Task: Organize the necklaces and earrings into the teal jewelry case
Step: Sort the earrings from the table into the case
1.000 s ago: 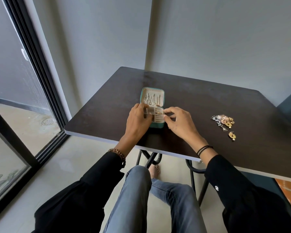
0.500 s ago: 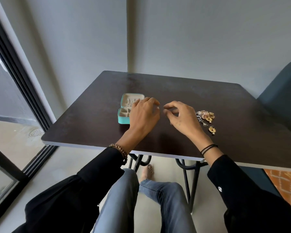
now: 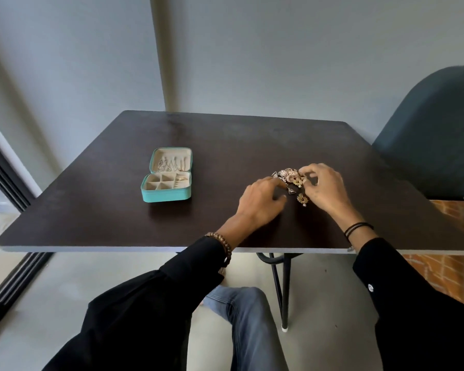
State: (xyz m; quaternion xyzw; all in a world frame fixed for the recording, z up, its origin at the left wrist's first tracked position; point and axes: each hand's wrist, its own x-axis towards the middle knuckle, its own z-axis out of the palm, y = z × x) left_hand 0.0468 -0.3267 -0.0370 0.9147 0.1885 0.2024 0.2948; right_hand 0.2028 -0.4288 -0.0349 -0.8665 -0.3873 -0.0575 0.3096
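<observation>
Jewelry case (image 3: 168, 195): open, well left of my hands
Earrings (image 3: 289, 175): heaped between both hands
Left hand (image 3: 260, 203): fingers loose, touching them
Right hand (image 3: 326, 190): fingertips pinch Earrings

A dark table (image 3: 225, 135) stands before a grey wall (image 3: 279, 49), a dark chair (image 3: 426, 129) beside it.

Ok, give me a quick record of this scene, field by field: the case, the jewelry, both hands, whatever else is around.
case: teal case, open, lid laid back, on the left part of the table
lid: chains hang inside
base: divided compartments, small pieces in the right-hand ones
pile: loose jewelry pile, right of the case, apart from it
earring: one gold earring, just on the near side of the pile
left hand: fingertips at the pile's left edge
right hand: fingers curled at the pile's right side, grip unclear
chair: beyond the table's right corner
</observation>
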